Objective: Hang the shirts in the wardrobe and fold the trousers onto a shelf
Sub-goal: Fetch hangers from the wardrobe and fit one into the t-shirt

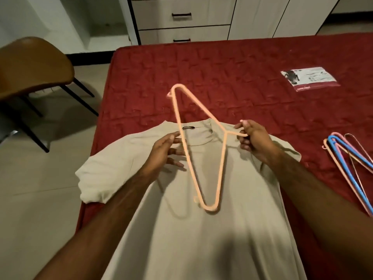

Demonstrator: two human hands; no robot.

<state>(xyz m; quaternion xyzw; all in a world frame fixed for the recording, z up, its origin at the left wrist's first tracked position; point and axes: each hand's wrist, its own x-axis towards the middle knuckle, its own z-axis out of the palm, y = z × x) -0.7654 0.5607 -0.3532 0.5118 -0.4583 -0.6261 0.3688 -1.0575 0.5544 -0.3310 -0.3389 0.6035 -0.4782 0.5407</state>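
The lower part of the beige short-sleeved cotton T-shirt (201,229) runs out of view at the bottom edge, so its hem cannot be seen, and its right sleeve is largely covered by the right forearm; the small dark label inside the collar is too blurred to read. The shirt lies flat, front up, on the red quilted mattress (252,93), collar pointing away from the person. Above it is a thin peach-orange plastic hanger (201,150), a long narrow triangle turned on end with one corner over the chest of the shirt and the other beyond the collar. The right hand (254,138) pinches the hanger's hook between thumb and fingers, though the hook is mostly hidden inside that grip. The left hand (167,150) is spread open with its fingertips at the hanger's straight bar; whether they actually touch it cannot be told. At the right edge a loose bundle of pink, blue and peach plastic hangers (347,164) is cut off by the frame. Farther back lies a flat clear plastic packet (309,78) whose print is illegible. A brown moulded chair (34,65) with thin black legs stands on the pale tiled floor at left, partly cut off, and pale wood-grain drawers (181,17) with dark handles stand behind the bed
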